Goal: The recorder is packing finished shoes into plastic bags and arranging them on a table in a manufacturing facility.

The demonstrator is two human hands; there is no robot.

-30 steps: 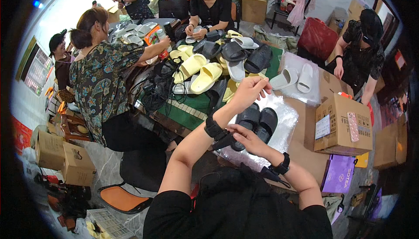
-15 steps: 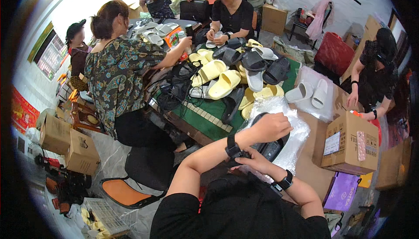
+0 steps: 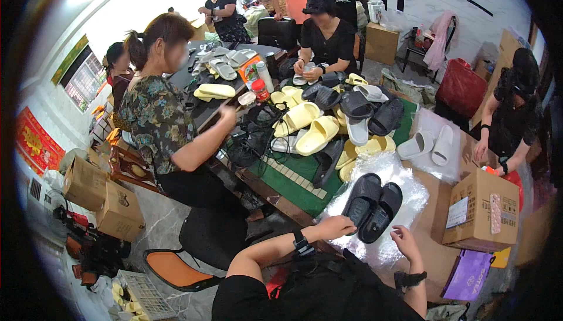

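Here, black slippers (image 3: 382, 212), left grip (image 3: 335, 227) beside, right grip (image 3: 406, 243) near.

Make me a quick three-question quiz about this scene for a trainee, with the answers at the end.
1. What lies directly under the pair of black slippers?
2. True or false: the person's right hand is holding a yellow slipper.
3. How many pale slippers lie on the clear plastic just behind the cardboard box?

Key:
1. A shiny, crinkled plastic sheet.
2. False; it holds no slipper.
3. Two.
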